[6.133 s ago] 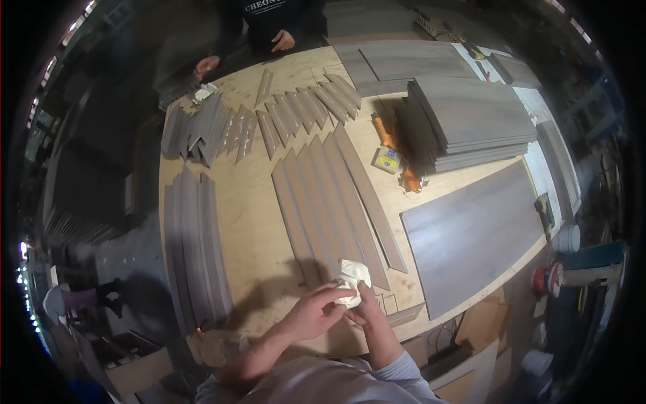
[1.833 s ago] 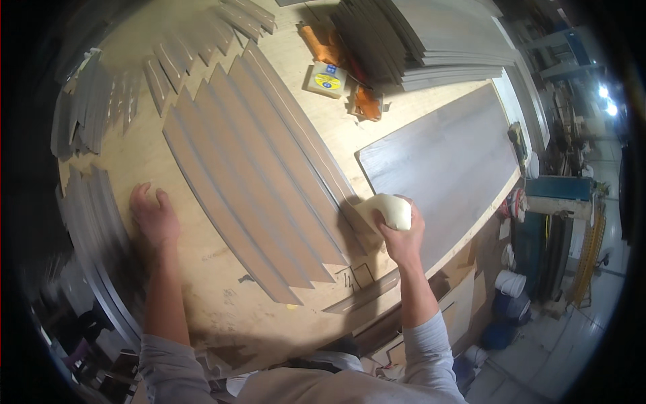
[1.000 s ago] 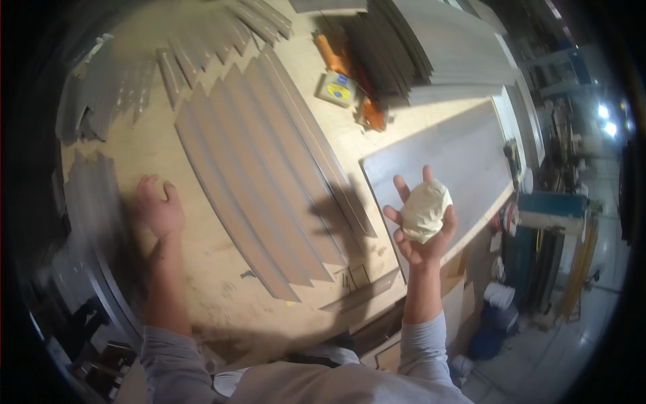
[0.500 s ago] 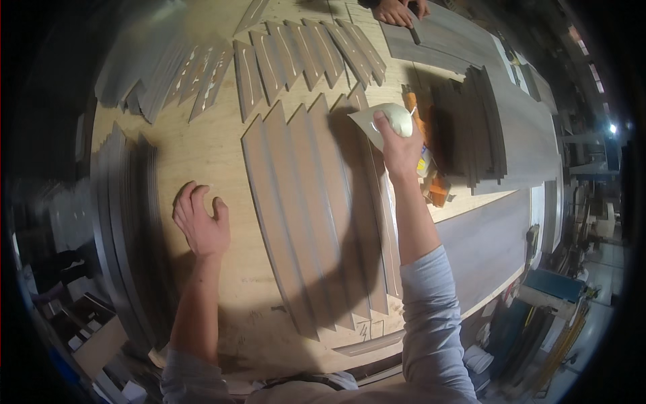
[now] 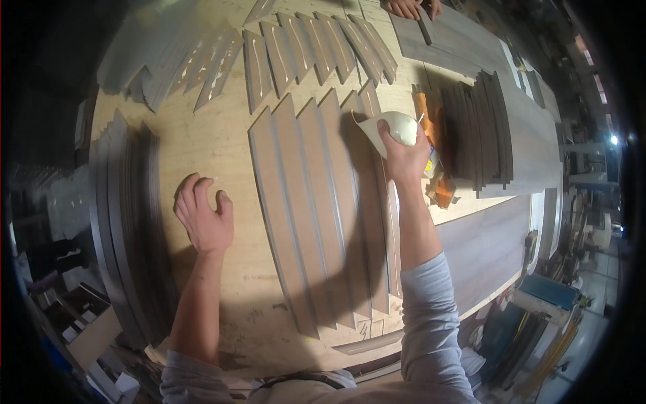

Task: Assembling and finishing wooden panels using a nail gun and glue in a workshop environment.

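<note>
My right hand (image 5: 406,153) is wrapped round a soft white glue bag (image 5: 377,128), its pointed tip over the far end of the planks. Below it, several brown planks (image 5: 309,202) with slanted ends lie side by side, staggered. A pale line of glue runs along the rightmost plank, partly hidden by my right forearm. My left hand (image 5: 205,214) is held over the bare board to the left of the planks, fingers spread and curved, with nothing in it.
Shorter planks with glue lines (image 5: 316,50) lie beyond. Dark plank stacks stand at the left (image 5: 128,222) and right (image 5: 478,135). An orange-handled tool (image 5: 421,108) rests by the right stack. A co-worker's hands (image 5: 406,8) hold a dark strip (image 5: 425,28) at the far right.
My right hand has drawn the glue bag a little nearer to me along the planks. My left hand has stayed almost still. The view has shifted slightly.
</note>
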Demonstrator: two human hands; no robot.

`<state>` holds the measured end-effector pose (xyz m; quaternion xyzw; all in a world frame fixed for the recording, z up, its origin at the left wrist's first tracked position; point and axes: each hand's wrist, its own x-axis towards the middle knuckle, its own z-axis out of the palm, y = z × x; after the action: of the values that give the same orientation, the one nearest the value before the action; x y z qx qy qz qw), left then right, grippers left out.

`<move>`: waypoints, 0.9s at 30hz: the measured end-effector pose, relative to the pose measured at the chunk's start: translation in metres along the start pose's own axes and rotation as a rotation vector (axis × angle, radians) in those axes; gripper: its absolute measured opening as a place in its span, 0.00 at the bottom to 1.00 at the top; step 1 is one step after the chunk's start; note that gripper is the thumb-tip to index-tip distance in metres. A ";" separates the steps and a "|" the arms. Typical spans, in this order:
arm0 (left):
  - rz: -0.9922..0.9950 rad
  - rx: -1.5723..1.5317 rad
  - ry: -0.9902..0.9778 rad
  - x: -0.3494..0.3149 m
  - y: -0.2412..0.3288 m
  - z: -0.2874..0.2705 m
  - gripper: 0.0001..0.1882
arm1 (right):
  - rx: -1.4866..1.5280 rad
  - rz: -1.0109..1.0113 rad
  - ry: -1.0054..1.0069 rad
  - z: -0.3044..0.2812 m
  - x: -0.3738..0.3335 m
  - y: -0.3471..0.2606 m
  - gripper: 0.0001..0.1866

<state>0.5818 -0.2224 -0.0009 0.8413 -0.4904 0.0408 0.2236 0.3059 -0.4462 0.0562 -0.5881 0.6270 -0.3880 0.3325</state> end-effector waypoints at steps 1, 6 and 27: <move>0.003 -0.001 -0.005 -0.001 -0.001 0.001 0.19 | -0.012 0.023 0.004 -0.005 -0.007 0.000 0.22; 0.002 0.026 0.008 -0.003 -0.003 0.006 0.19 | -0.013 0.072 0.005 -0.036 -0.048 0.011 0.23; 0.166 0.064 0.083 -0.004 -0.035 0.024 0.18 | -0.117 0.238 0.026 -0.175 -0.267 0.067 0.20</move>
<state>0.6052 -0.2142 -0.0354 0.8020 -0.5473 0.1098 0.2127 0.1448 -0.1630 0.0706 -0.5228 0.7181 -0.3160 0.3334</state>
